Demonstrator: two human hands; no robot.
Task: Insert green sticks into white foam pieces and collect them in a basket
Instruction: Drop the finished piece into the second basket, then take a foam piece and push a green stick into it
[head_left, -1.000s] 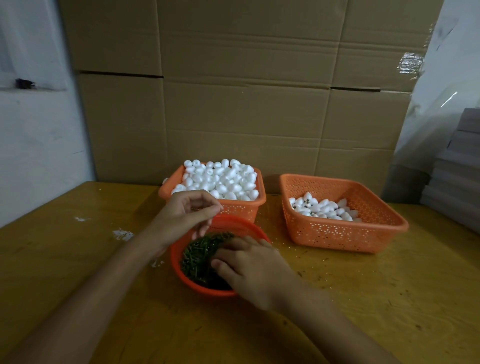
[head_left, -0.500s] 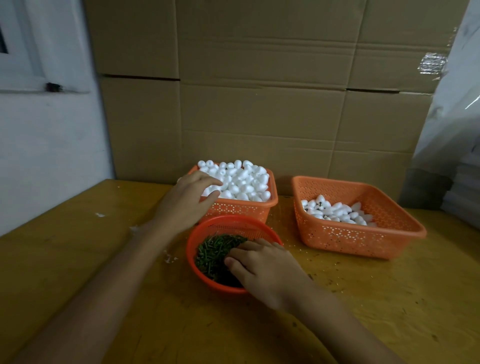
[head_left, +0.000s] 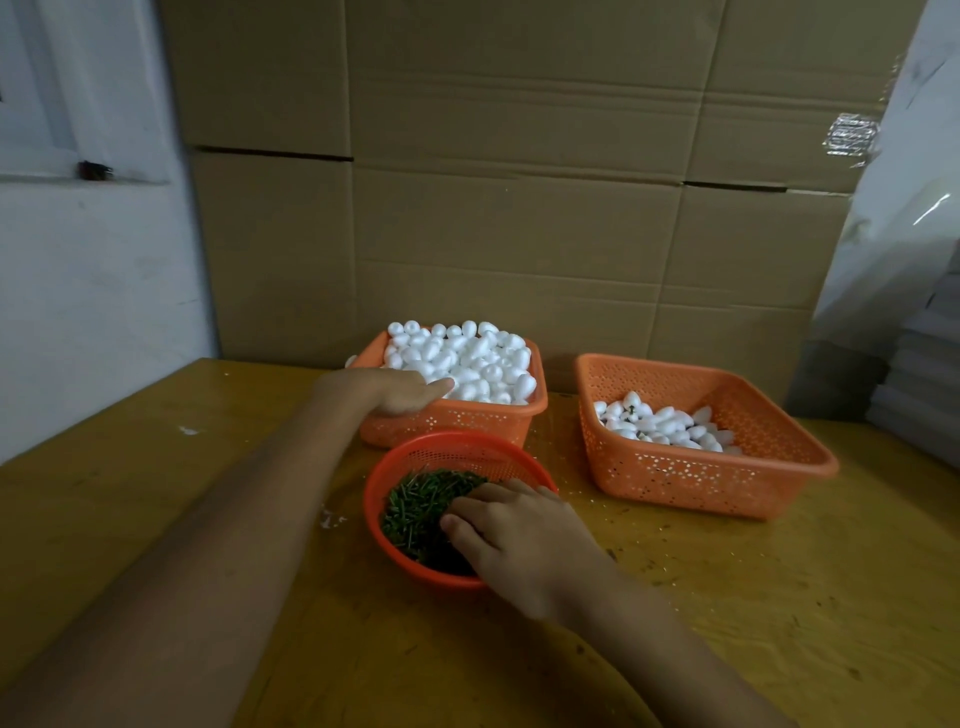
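Yellowish wooden table (head_left: 156, 519), scuffed and flecked with white crumbs (head_left: 332, 518), stands against stacked cardboard boxes (head_left: 519, 208) and a pale wall (head_left: 93, 291). The left hand (head_left: 395, 392) stretches its fingers onto the foam pieces (head_left: 467, 364) heaped in the far basket (head_left: 447, 428). The right hand (head_left: 519, 535) dips into the red bowl (head_left: 415, 457) of green sticks (head_left: 415, 504); any pinch is hidden. A second basket (head_left: 701, 478) sits at right.

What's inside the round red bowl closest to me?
A pile of green sticks lies in the red bowl. The right hand reaches in and covers its right side, so whether it pinches a stick cannot be seen.
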